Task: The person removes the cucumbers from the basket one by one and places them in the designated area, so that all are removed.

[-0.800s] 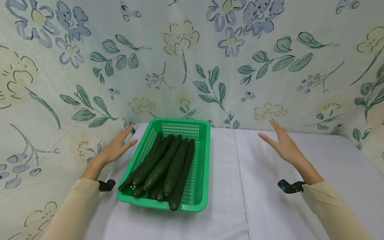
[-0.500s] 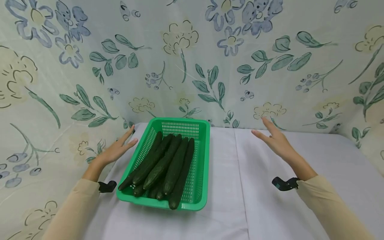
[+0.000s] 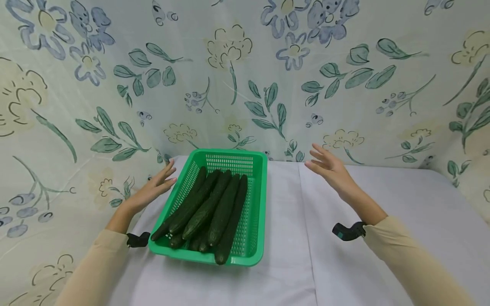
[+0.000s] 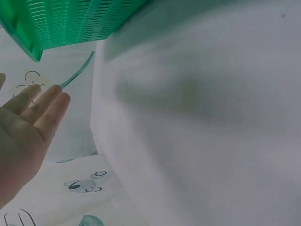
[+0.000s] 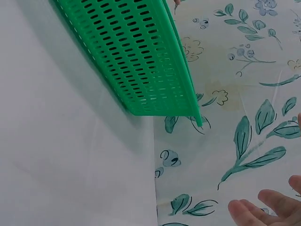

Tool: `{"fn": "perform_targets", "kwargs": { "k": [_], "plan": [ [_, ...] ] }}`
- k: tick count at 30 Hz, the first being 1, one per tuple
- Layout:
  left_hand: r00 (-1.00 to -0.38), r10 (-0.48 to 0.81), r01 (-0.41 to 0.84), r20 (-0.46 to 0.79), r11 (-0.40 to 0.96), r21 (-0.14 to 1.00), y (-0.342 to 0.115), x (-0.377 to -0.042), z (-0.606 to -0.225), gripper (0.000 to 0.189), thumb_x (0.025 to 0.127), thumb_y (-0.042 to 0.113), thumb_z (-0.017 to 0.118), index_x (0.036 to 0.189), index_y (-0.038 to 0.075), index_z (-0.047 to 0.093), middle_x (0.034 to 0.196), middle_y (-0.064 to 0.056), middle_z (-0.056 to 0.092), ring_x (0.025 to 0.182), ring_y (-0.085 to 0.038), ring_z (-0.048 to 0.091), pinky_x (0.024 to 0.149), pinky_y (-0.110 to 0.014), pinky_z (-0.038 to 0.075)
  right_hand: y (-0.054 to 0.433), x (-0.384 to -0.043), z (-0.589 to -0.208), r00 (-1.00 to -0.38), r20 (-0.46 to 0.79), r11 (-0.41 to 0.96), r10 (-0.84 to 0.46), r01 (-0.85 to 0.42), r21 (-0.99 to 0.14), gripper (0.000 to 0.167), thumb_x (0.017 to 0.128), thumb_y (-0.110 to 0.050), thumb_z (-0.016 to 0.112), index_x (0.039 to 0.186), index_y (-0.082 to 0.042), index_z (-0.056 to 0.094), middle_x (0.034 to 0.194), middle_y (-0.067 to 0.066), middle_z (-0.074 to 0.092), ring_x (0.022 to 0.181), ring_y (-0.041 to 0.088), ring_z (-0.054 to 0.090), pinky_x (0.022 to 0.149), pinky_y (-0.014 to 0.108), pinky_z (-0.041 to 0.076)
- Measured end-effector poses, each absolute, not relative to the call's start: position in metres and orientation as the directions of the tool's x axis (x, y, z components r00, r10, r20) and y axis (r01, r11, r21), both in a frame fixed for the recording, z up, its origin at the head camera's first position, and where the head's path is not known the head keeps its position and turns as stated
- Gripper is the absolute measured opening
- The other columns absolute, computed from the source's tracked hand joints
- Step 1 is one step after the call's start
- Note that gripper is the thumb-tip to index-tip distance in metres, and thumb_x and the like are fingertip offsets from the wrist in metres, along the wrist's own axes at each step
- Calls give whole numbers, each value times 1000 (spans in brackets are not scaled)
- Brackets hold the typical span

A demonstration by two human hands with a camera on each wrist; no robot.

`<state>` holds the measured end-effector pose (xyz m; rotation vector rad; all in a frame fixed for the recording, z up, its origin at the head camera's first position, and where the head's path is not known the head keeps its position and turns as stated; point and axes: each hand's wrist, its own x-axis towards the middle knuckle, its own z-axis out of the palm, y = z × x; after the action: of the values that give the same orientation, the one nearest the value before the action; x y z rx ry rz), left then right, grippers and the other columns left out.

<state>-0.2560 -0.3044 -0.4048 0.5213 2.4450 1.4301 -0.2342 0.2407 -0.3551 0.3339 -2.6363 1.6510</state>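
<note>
A green plastic basket point(image 3: 259, 204) with slotted walls stands on the white-covered table, holding several dark green cucumbers point(image 3: 223, 208) laid lengthwise. Just off the basket's left side is my left hand point(image 3: 151, 191), fingers extended and nothing in its grasp. My right hand point(image 3: 331, 170) hovers to the right of the basket across a gap, its fingers spread and lightly bent, holding nothing. In the left wrist view the left hand point(image 4: 28, 122) shows its palm below the basket's corner point(image 4: 80, 23). The right wrist view catches fingertips of the right hand point(image 5: 263, 209) and the basket's outer wall point(image 5: 136, 61).
White cloth point(image 3: 283, 238) covers the table, with a crease running front to back right of the basket. A floral curtain point(image 3: 245, 76) hangs behind the table and along its left side. Each wrist carries a black camera mount point(image 3: 348, 231).
My right hand has moved left toward the basket, its fingers bending slightly. The left hand stays nearly in place beside the basket. Basket and cucumbers have not moved.
</note>
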Motion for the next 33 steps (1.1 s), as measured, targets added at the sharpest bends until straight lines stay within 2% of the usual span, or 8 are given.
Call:
{"fn": "perform_targets", "kwargs": {
  "k": [4,7,10,14,17,24,29,33],
  "plan": [
    [-892,451,157,-42,395,905,-302,-252,-406,65,110,28,39,162,28,-2,164,-19,3,146,-47,16,110,-64,23,232,-234,-358,-973,128,338,-190,-188,-922,80,100,-32,64,162,-20,16,159,19,27,137,43,40,106,55,36],
    [-896,441,131,-55,380,916,-301,-251,-408,64,110,29,39,162,29,1,164,-18,8,146,-46,17,110,-65,22,226,-233,-360,-970,129,253,-209,-181,-951,78,100,-28,64,162,-18,18,157,21,31,134,41,45,101,41,44],
    [-902,426,113,-68,385,916,-301,-251,-412,63,109,33,41,162,32,6,164,-16,12,146,-45,17,109,-67,22,222,-232,-361,-965,137,147,-225,-173,-974,75,101,-22,63,161,-13,19,154,23,33,126,30,54,95,33,48],
    [-908,413,109,-73,401,910,-302,-251,-417,64,108,37,45,161,35,10,163,-16,15,146,-45,18,107,-70,23,215,-231,-362,-962,138,61,-234,-156,-986,72,101,-15,61,160,-9,21,151,26,36,116,20,60,94,33,50],
    [-911,406,109,-72,406,907,-303,-250,-419,64,107,37,47,162,33,12,162,-17,18,145,-46,20,105,-71,24,208,-231,-362,-961,125,57,-246,-143,-988,70,102,-13,61,160,-9,23,148,25,39,116,23,61,93,34,50],
    [-919,389,121,-59,422,899,-305,-249,-418,63,107,35,49,162,29,19,156,-20,28,139,-47,33,102,-69,33,191,-234,-362,-952,121,66,-281,-145,-987,67,101,-11,61,159,-7,26,144,23,44,111,19,64,92,35,52],
    [-920,387,113,-61,411,904,-305,-248,-418,63,106,33,51,162,27,20,148,-22,35,136,-44,38,100,-65,38,183,-235,-364,-952,110,35,-286,-125,-992,67,100,-9,62,158,-6,27,144,24,44,111,24,64,91,37,52],
    [-921,385,112,-60,409,906,-304,-248,-417,63,106,33,51,161,27,21,144,-21,38,133,-42,42,100,-65,39,176,-235,-365,-952,100,18,-289,-110,-994,66,99,-9,63,157,-6,30,144,25,44,117,36,61,90,38,53]
  ]
}}
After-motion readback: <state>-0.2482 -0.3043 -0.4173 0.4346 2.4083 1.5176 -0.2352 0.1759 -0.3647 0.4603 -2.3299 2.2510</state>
